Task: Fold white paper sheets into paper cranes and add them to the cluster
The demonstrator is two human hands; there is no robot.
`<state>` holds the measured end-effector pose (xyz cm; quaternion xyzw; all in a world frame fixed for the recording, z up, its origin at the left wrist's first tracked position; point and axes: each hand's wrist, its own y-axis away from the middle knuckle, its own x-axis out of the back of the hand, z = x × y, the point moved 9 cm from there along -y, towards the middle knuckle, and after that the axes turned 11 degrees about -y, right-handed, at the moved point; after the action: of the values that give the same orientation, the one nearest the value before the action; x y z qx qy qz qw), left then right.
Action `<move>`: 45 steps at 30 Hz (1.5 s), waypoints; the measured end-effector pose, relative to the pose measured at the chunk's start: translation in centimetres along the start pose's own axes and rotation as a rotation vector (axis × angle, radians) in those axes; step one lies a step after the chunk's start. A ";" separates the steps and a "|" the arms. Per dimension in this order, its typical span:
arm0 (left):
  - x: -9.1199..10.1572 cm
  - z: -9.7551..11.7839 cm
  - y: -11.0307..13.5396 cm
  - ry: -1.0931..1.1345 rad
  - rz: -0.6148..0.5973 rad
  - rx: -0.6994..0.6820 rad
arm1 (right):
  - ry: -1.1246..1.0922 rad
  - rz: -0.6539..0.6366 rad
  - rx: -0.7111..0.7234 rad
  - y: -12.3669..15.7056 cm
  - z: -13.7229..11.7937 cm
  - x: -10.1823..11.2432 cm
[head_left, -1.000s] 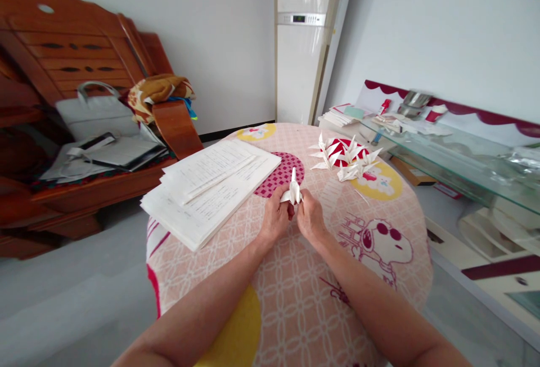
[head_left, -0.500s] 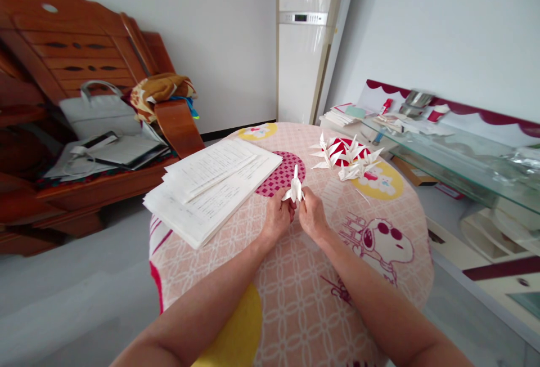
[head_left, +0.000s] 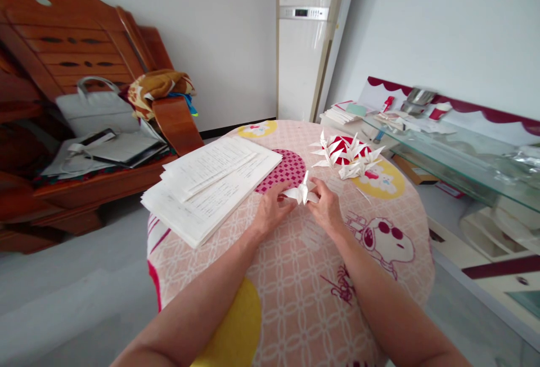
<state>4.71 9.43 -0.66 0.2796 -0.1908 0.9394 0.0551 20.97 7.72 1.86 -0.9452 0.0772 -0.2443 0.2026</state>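
A white folded paper crane [head_left: 302, 193] is between my two hands over the middle of the round table, its wings spread to both sides. My left hand [head_left: 273, 209] has the tip of the left wing between thumb and fingers. On the other side, the fingers of my right hand [head_left: 328, 205] are closed at the right wing, partly hiding it. Several finished white paper cranes [head_left: 349, 171] stand in a cluster farther back on the right, around a red patch of the cloth. Left of my hands lies a thick stack of printed paper sheets [head_left: 219, 187].
A patterned cloth [head_left: 291, 299] covers the table. A thin white strip [head_left: 363, 195] lies near the crane cluster. At right stands a glass-topped cabinet [head_left: 455, 159] with clutter; at left, a wooden bench [head_left: 84, 29] holds a grey bag [head_left: 88, 109] and a folded cloth [head_left: 158, 88].
My hands have moved apart, and the crane's wings are now spread wider. The crane sits slightly lower and to the right. The other cranes and the paper stack stay in place.
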 end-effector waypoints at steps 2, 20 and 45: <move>0.1 0.3 0.0 -0.052 0.003 -0.016 | 0.033 -0.036 0.005 -0.1 0.2 -0.2; 0.7 0.2 -0.4 -0.140 -0.177 -0.014 | -0.501 -0.371 -0.209 0.4 3.9 0.3; 2.6 -3.4 -0.7 0.179 0.120 0.212 | 0.116 -0.453 -0.052 1.5 -1.4 -0.2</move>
<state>0.97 11.37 -1.63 0.1869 -0.1012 0.9770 -0.0142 19.99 5.92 2.25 -0.9277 -0.1191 -0.3352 0.1133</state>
